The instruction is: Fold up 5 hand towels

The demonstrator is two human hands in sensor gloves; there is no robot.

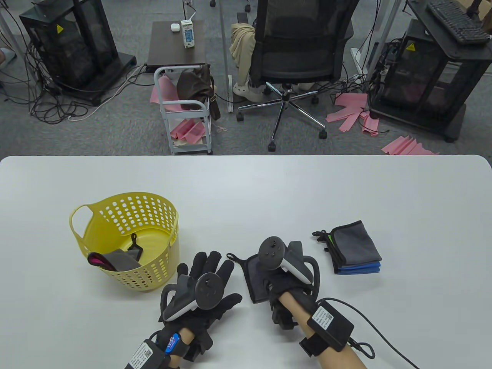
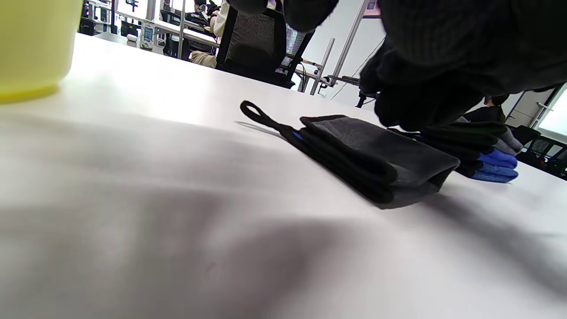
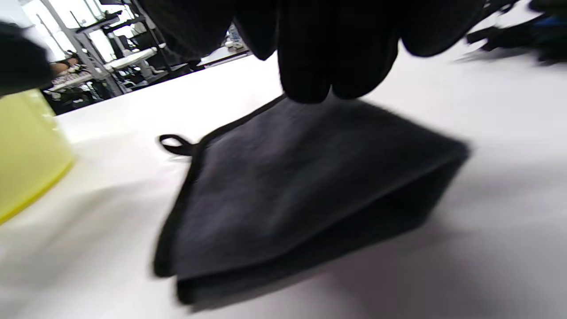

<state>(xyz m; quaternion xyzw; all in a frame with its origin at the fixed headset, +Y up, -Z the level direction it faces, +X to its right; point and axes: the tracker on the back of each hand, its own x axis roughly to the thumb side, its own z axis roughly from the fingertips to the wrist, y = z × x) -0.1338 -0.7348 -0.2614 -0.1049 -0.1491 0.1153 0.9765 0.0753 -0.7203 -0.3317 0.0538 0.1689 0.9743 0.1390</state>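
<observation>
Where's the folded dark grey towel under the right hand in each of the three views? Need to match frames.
Table view: folded dark grey towel at bottom centre, partly under the right hand.
Left wrist view: centre right, lying on the table, loop pointing left.
Right wrist view: fills the centre, below the fingertips.
Shared landmark: yellow basket, at the left edge in both wrist views.

The tabletop [image 1: 246,184] lies bare across its whole upper band and along its far right side, so hands could pass freely there. At left centre the yellow basket [image 1: 153,269] stands as the tallest obstacle. At right centre a low stack of folded towels [image 1: 355,250] sits. Between them, near the bottom middle, a folded dark towel [image 1: 251,280] lies, with open gaps on either side.
</observation>
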